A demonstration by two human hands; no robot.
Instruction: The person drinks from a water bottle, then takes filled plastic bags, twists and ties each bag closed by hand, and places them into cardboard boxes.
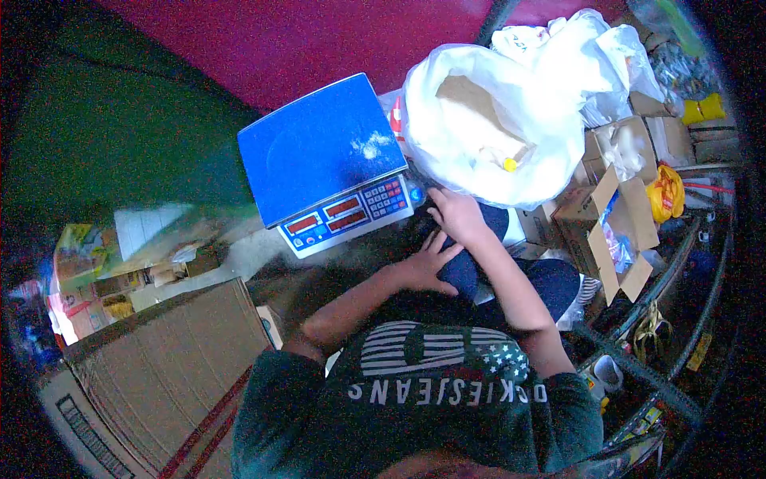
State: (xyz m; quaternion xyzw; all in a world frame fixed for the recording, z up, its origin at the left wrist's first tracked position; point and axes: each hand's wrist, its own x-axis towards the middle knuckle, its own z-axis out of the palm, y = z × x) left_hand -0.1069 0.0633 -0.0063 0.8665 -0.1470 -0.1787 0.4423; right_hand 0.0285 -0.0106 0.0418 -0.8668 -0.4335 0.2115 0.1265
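Here, the scale (pixel 319 156) lies beyond the spread left hand (pixel 424 270) and near the right hand (pixel 456 217), grip unclear.

The scale pan (pixel 319 152) is blue. The digits (pixel 344 209) are red. The bag (pixel 550 152) is white. The shirt (pixel 431 399) is dark green, with white stripes and stars. The wall (pixel 303 40) is magenta.

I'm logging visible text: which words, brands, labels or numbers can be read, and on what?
"CKIESJEANS", upside down, on the dark green T-shirt; first letters unclear.
Too small or blurred: the red displays and keypad on the blue-topped scale.
Also unreadable: print on the large brown cardboard box and a white plastic bag.
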